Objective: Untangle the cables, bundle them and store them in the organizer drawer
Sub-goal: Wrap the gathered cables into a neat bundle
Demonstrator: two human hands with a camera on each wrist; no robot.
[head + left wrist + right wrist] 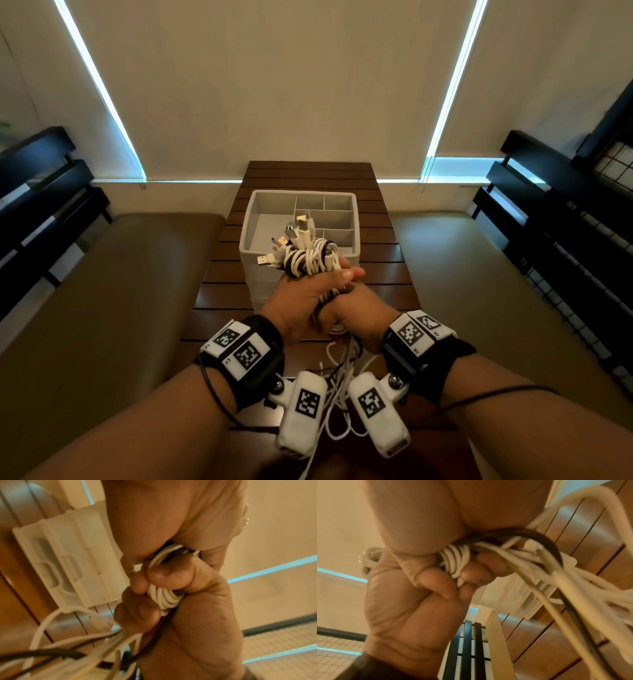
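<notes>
Over the table, just in front of the organizer, both hands hold up a coiled bundle of white and black cables (308, 260), several plugs sticking up from its top. My left hand (305, 298) grips the bundle with its thumb across the front. My right hand (356, 310) grips it just below and nearer to me. The left wrist view has the left hand (197, 622) curled round the white coils (164, 597). The right hand (402, 608) wraps its fingers round the coils (455, 557). Loose cable tails (339, 394) hang between my wrists. The grey organizer drawer (245, 236), divided into compartments, stands open behind the bundle.
The organizer sits on top of a stack of drawers (68, 561) on a narrow brown slatted table (387, 260). Olive cushioned benches (120, 291) with black slatted backs (548, 219) flank the table. A blind-covered wall is behind.
</notes>
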